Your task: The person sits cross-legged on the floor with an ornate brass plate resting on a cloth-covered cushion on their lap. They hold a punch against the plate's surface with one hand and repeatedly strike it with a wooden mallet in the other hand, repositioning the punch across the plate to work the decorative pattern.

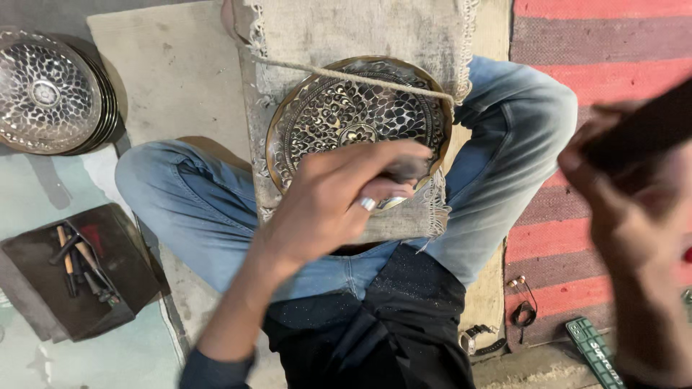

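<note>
Nearest the lens, one right hand, mine, blurred at the frame's right edge, curled about one dark flat object; how tightly I cannot tell.

Then, left to right:

- One stack of embossed metal plates, top left on the floor; their number cannot be counted.
- One dark tray holding several small hand tools, lower left.
- One left hand, mine, one ring on a finger, fingers half curled, resting on the lower rim of the plate; anything gripped beneath is hidden.
- One engraved brass plate, on a frayed cloth across my crossed legs, one cord stretched over it.
- One red striped rug, right.
</note>
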Action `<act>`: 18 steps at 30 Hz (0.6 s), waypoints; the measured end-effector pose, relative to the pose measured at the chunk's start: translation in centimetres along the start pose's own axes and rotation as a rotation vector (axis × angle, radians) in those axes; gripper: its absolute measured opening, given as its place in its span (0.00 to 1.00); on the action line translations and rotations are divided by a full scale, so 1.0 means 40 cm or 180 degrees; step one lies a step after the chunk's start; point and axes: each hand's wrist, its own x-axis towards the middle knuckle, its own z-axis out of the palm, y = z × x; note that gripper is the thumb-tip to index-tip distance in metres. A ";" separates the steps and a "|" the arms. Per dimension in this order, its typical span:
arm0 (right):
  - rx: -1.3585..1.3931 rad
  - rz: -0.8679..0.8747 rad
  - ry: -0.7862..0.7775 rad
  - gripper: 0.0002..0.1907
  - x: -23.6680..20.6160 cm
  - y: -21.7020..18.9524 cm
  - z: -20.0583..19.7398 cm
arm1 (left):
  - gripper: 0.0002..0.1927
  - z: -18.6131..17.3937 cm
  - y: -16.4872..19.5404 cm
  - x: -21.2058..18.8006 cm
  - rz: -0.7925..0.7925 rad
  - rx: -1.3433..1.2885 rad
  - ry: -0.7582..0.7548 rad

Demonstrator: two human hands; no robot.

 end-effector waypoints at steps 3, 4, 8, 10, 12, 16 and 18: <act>0.0865 0.0092 0.0386 0.25 -0.079 0.047 0.058 | 0.30 -0.027 -0.031 0.049 -0.0550 -0.0276 -0.1185; 0.1019 0.0137 0.0460 0.25 -0.104 0.061 0.081 | 0.29 -0.029 -0.040 0.065 -0.0490 -0.0160 -0.1296; 0.0702 0.0267 0.0667 0.25 -0.176 0.099 0.133 | 0.25 -0.029 -0.058 0.083 -0.0250 0.0134 -0.1516; 0.0445 0.0282 0.0733 0.24 -0.196 0.110 0.144 | 0.23 -0.022 -0.065 0.076 -0.0092 0.0153 -0.1477; 0.0209 0.0213 0.0725 0.25 -0.200 0.117 0.145 | 0.22 -0.016 -0.071 0.067 0.0090 0.0166 -0.1380; -0.0999 -0.0491 0.0612 0.25 -0.171 0.119 0.126 | 0.21 -0.014 -0.069 0.061 -0.0040 0.0280 -0.1396; -0.1582 -0.0820 0.0574 0.27 -0.153 0.112 0.118 | 0.21 -0.018 -0.062 0.061 0.0014 0.0340 -0.1314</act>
